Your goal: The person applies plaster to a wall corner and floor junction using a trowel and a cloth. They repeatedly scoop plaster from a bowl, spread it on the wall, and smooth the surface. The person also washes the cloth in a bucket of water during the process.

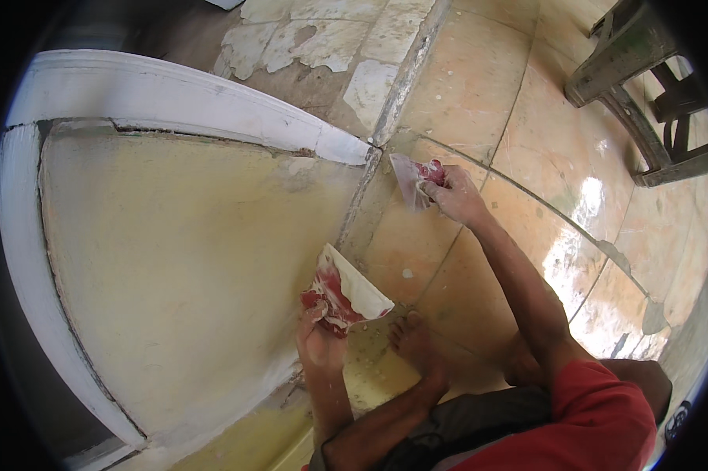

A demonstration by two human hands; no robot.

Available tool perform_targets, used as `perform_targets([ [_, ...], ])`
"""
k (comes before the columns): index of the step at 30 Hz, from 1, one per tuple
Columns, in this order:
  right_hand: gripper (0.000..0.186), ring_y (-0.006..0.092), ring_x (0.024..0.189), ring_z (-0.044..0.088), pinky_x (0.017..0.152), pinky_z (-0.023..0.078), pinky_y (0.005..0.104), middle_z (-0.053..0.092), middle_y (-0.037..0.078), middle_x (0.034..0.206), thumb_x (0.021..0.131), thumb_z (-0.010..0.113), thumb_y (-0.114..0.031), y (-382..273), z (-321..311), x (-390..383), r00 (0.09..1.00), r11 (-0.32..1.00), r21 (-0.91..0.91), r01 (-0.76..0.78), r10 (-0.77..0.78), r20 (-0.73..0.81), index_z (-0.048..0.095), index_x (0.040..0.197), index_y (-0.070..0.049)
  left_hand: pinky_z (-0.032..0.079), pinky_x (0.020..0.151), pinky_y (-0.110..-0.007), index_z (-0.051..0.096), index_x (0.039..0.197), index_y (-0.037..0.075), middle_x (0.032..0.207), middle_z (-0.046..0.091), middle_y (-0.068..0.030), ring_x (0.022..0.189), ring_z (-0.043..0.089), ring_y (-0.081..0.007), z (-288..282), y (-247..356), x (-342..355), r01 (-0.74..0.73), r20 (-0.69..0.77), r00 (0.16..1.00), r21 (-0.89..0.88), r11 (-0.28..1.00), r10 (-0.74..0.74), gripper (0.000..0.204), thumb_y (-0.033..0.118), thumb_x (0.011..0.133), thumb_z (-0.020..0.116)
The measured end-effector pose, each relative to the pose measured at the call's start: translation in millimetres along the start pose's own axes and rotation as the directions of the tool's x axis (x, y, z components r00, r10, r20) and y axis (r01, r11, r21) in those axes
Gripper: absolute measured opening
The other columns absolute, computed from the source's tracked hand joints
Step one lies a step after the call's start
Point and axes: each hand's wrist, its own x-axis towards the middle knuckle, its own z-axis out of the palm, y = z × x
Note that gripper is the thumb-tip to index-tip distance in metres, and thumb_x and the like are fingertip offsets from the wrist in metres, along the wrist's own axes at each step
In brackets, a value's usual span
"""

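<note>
My left hand (320, 339) is closed round a red putty spreader (332, 297) that is smeared with white. A thick band of off-white putty (355, 284) lies along its wide edge, close to the yellowish wall. Farther ahead and to the right, my right hand (457, 198) grips a second spreader (405, 177) by its red, putty-stained grip. Its pale blade points left, near the lower end of the white frame (338, 145). From this angle I cannot tell whether the blade touches the frame.
The yellowish wall panel (189, 235) fills the left side, bordered by white trim (161, 88). Worn orange-beige tiles (467, 94) cover the floor, with broken pale tiles (322, 39) beyond the threshold. A dark, dirty chair (628, 78) stands at far right. My bare foot (411, 339) is near the left spreader.
</note>
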Motion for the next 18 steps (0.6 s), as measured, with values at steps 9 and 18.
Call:
perform_targets([
  [9,0.011,0.008,0.066,0.057,0.059,0.047,0.0292,0.061,-0.001,0.072,0.09,0.069,-0.011,-79.0,-46.4,-58.2,0.906,0.977,0.21,0.028,-0.113,0.407,0.071,0.096,-0.003,0.049,0.108,-0.046,0.054,0.131,-0.002,0.133,0.06,-0.0153,0.124,0.06,-0.0277,1.4,-3.2,20.0,-0.102,-0.007,0.995,0.03,0.994,0.102,0.041,0.004,0.09,0.056],
  [18,0.035,0.0331,0.078,0.068,0.067,0.053,0.0445,0.07,0.011,0.086,0.077,0.065,-0.009,-142.9,-46.3,-125.9,0.696,0.581,-0.414,0.701,-0.428,0.577,0.074,0.11,-0.008,0.053,0.088,-0.032,0.063,0.111,0.001,0.107,0.068,-0.0062,0.096,0.066,-0.0149,16.5,-19.9,39.9,-0.026,-0.101,0.994,0.095,0.995,0.035,0.017,0.0,0.095,0.059],
])
